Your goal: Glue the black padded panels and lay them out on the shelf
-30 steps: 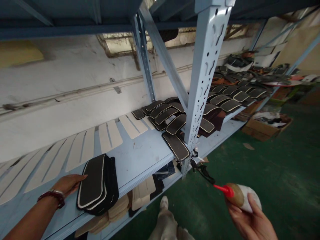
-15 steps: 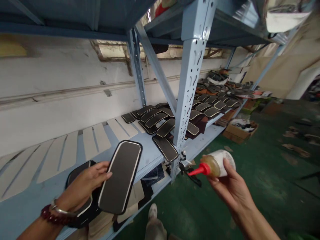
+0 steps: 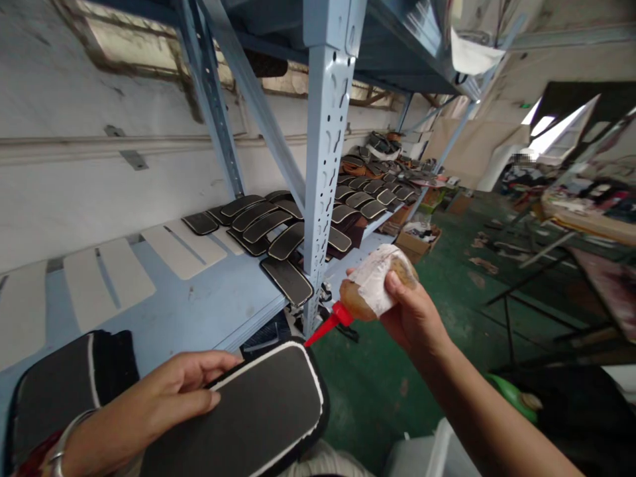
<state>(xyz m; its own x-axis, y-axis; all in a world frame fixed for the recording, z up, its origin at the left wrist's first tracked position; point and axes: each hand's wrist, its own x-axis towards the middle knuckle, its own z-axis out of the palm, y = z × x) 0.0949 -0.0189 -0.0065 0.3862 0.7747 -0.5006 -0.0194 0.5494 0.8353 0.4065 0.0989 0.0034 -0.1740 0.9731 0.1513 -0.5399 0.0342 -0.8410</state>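
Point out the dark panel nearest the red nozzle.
The dark panel gripped by the left hand, at bottom centre: the red nozzle is right by its rim, while the other dark panels lie farther off on the blue shelving.

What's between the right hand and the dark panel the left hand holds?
In the head view: the bottle and its red nozzle, tip near the dark panel.

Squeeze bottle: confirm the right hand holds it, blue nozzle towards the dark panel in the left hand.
Not blue: the head view shows a red nozzle. The right hand does hold the squeeze bottle, and the left hand the dark panel.
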